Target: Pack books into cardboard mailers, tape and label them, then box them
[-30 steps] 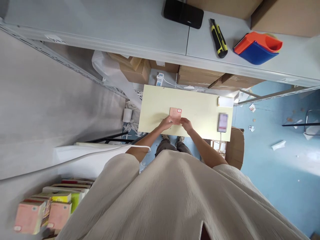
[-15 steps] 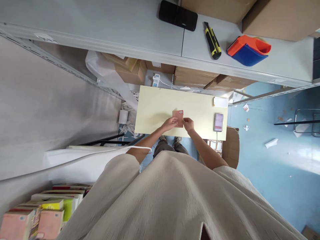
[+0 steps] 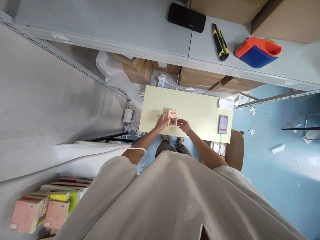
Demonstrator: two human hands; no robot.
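A small pink book [image 3: 172, 113] with a colourful picture on its cover lies at or just above the pale yellow table [image 3: 200, 110]. My left hand [image 3: 162, 122] grips the book's left edge with curled fingers. On the opposite side, my right hand [image 3: 184, 126] has its fingertips pinched at the right edge. Whether the book rests on the tabletop or is lifted slightly, I cannot tell. To the right on the same table are a phone [image 3: 222, 124] with a lit, blurred screen and a white box [image 3: 225, 104].
Above the table, a grey shelf [image 3: 150, 30] bears a black phone-like case [image 3: 186, 17], a yellow-black utility knife [image 3: 220, 42] and an orange-blue holder [image 3: 258, 52]. Cardboard boxes [image 3: 200, 77] sit beneath it. Stacked books [image 3: 57, 213] stand lower left. Scraps litter the blue floor [image 3: 270, 173].
The book has been turned over: its plain pink side with a small label faced up before, and the picture side does now. Both hands and the book have shifted slightly left on the table.
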